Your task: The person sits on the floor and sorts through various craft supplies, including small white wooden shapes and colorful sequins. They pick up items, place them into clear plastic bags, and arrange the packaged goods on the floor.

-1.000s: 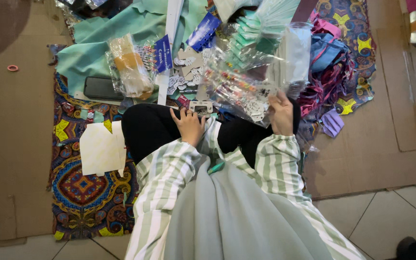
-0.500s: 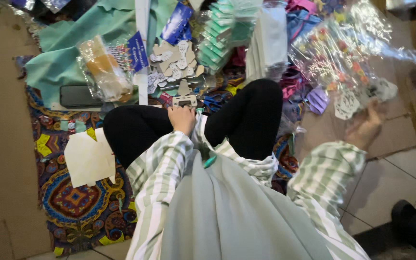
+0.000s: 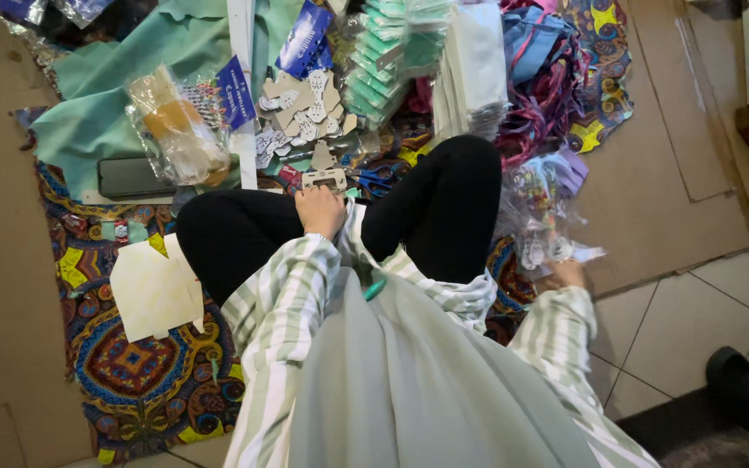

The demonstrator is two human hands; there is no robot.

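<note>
I sit cross-legged on a patterned mat (image 3: 145, 368). My left hand (image 3: 321, 211) rests between my knees, closed on a small pale card tag (image 3: 323, 179) with holes. My right hand (image 3: 564, 273) is down at my right side, gripping a clear plastic bag (image 3: 537, 212) of small colourful items that lies beside my right knee, over the edge of the mat and the cardboard. More pale card tags (image 3: 301, 113) are heaped in front of my knees.
A dark phone (image 3: 132, 177) lies on teal cloth (image 3: 101, 104) at the left. A clear packet with orange contents (image 3: 175, 130), stacked teal packets (image 3: 387, 61), blue scissors (image 3: 383, 178), pink and blue fabric (image 3: 539, 87), a pale paper cut-out (image 3: 156, 290), cardboard sheets (image 3: 669, 156) and tiled floor (image 3: 695, 321) surround me.
My right hand swung the clear bag from in front of me out to the right, then lowered it beside my right knee. My left hand has stayed on the card tag.
</note>
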